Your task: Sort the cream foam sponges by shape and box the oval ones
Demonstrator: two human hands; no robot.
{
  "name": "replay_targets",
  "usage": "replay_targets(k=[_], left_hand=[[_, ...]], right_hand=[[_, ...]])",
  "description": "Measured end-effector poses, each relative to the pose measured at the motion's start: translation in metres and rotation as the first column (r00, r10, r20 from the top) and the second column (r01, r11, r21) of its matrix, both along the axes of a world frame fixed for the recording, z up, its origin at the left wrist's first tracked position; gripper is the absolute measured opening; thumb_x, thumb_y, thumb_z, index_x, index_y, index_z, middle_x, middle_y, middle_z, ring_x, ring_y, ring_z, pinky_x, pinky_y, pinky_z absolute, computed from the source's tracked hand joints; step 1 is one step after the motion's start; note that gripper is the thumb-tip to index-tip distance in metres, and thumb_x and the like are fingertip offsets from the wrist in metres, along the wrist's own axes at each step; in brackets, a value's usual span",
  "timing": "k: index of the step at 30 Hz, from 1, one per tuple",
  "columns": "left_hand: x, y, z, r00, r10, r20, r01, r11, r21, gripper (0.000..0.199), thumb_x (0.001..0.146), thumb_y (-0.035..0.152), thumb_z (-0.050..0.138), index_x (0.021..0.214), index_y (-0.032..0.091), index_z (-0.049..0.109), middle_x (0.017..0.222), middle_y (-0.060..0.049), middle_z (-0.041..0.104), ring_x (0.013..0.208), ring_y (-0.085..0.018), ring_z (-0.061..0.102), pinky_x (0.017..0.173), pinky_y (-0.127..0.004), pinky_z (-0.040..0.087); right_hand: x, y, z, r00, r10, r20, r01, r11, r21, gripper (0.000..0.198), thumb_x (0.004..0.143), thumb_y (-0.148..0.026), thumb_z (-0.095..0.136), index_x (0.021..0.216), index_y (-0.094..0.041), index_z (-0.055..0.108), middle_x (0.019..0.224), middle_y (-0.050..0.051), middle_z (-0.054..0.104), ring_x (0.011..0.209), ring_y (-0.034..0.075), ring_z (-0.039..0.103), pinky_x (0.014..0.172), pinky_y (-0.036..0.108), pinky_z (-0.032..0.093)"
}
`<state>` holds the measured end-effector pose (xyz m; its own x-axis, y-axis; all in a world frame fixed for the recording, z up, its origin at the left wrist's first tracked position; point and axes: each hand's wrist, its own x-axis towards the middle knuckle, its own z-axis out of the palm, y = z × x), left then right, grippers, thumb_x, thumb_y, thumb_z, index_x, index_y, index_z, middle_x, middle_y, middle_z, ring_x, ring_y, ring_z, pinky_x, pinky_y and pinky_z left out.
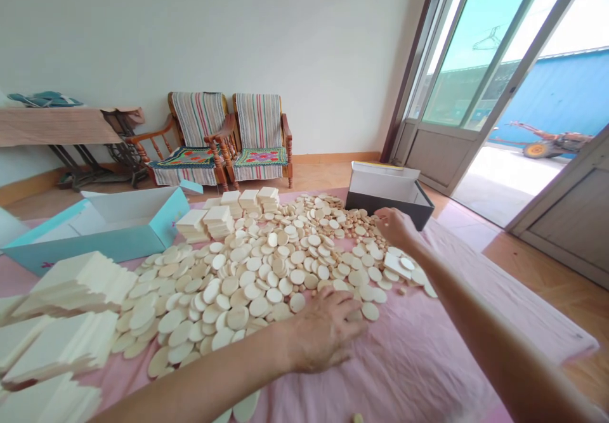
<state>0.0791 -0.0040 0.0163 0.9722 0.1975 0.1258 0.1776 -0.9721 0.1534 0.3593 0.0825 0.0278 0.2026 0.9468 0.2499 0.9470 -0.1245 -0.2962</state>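
Note:
A wide heap of round wooden discs (247, 278) covers the pink cloth in front of me. My left hand (326, 329) lies palm down at the heap's near edge, fingers spread, touching the cloth and close to several discs. Farther off, my right hand (396, 226) is among small wooden pieces (362, 222) beside a black box (392, 195) with a white inside. Its fingers are bent together, and whatever they hold, if anything, is hidden. Under my right forearm, a square wooden piece (396, 266) lies on the discs.
Stacks of square wooden slabs (78, 283) stand at the left, with smaller stacks (219, 221) behind the discs. An open turquoise box (104, 239) sits at the far left. Two wooden armchairs (261, 134) stand by the wall; a door (440, 150) is at the right.

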Motion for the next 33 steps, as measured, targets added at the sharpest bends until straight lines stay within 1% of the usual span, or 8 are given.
replay_targets(k=[2,4,7,12,18,23,28,33], left_hand=[[0.003,-0.001,-0.002,1.0,0.017,0.002,-0.017,0.999,0.045,0.04,0.085,0.036,0.058,0.121,0.023,0.051,0.127,-0.009,0.053,0.118,-0.026,0.044,0.097,-0.042,0.035],[0.004,-0.001,-0.002,0.999,0.032,0.006,-0.032,0.994,0.1,0.033,0.087,0.035,0.055,0.116,0.021,0.054,0.127,-0.01,0.053,0.116,-0.026,0.046,0.097,-0.042,0.035],[0.002,0.001,-0.001,0.998,0.053,0.013,-0.055,0.98,0.192,0.026,0.09,0.032,0.05,0.111,0.018,0.056,0.128,-0.011,0.052,0.119,-0.025,0.044,0.1,-0.043,0.032],[-0.013,0.014,0.0,0.982,0.189,0.023,-0.188,0.948,0.255,0.018,0.091,0.027,0.047,0.102,0.018,0.058,0.12,-0.011,0.057,0.118,-0.025,0.046,0.103,-0.046,0.028],[-0.032,0.03,0.005,0.951,0.309,0.007,-0.299,0.913,0.279,0.015,0.083,0.025,0.055,0.094,0.015,0.057,0.114,-0.011,0.058,0.117,-0.027,0.045,0.103,-0.046,0.029],[-0.05,0.045,0.01,0.887,0.454,0.087,-0.461,0.864,0.202,0.018,0.079,0.018,0.056,0.096,0.014,0.057,0.112,-0.012,0.059,0.115,-0.026,0.047,0.1,-0.044,0.035],[-0.065,0.051,0.01,0.82,0.544,0.181,-0.568,0.812,0.132,0.032,0.078,0.018,0.059,0.109,0.014,0.056,0.126,-0.015,0.053,0.12,-0.03,0.045,0.1,-0.048,0.037],[-0.061,0.037,0.01,0.834,0.49,0.253,-0.516,0.856,0.045,0.039,0.081,0.023,0.06,0.119,0.016,0.054,0.132,-0.014,0.05,0.126,-0.028,0.041,0.105,-0.047,0.035]], right_hand=[[0.047,-0.006,-0.013,0.974,-0.178,0.143,0.19,0.979,-0.072,0.03,0.075,-0.017,0.051,0.101,-0.015,0.066,0.102,0.016,0.064,0.096,0.026,0.061,0.075,0.031,0.044],[0.083,-0.009,-0.03,0.947,-0.249,0.205,0.28,0.95,-0.139,0.031,0.069,-0.019,0.057,0.098,-0.012,0.065,0.1,0.019,0.065,0.096,0.03,0.061,0.072,0.033,0.045],[0.108,-0.009,-0.052,0.976,-0.205,0.078,0.217,0.949,-0.228,0.035,0.065,-0.019,0.061,0.099,-0.011,0.064,0.096,0.016,0.067,0.088,0.026,0.063,0.069,0.03,0.046],[0.105,-0.004,-0.068,0.986,-0.168,0.018,0.169,0.98,-0.104,0.034,0.07,-0.025,0.059,0.102,-0.012,0.062,0.097,0.013,0.067,0.086,0.022,0.063,0.068,0.027,0.045],[0.077,-0.025,-0.025,0.955,-0.12,0.271,0.167,0.974,-0.156,0.029,0.072,-0.035,0.057,0.088,-0.011,0.064,0.084,0.015,0.067,0.081,0.026,0.062,0.064,0.03,0.044],[0.044,-0.058,0.016,0.961,0.155,0.229,-0.125,0.982,-0.14,0.04,0.072,-0.028,0.056,0.11,-0.016,0.06,0.103,0.011,0.067,0.093,0.023,0.061,0.082,0.03,0.044],[0.017,-0.08,0.015,0.93,0.34,0.137,-0.298,0.919,-0.258,0.042,0.07,-0.026,0.058,0.112,-0.018,0.059,0.106,0.011,0.063,0.1,0.025,0.056,0.087,0.034,0.04],[-0.001,-0.077,0.005,0.939,0.297,0.172,-0.221,0.907,-0.359,0.031,0.07,-0.038,0.062,0.093,-0.017,0.059,0.095,0.012,0.06,0.089,0.025,0.054,0.078,0.034,0.039]])
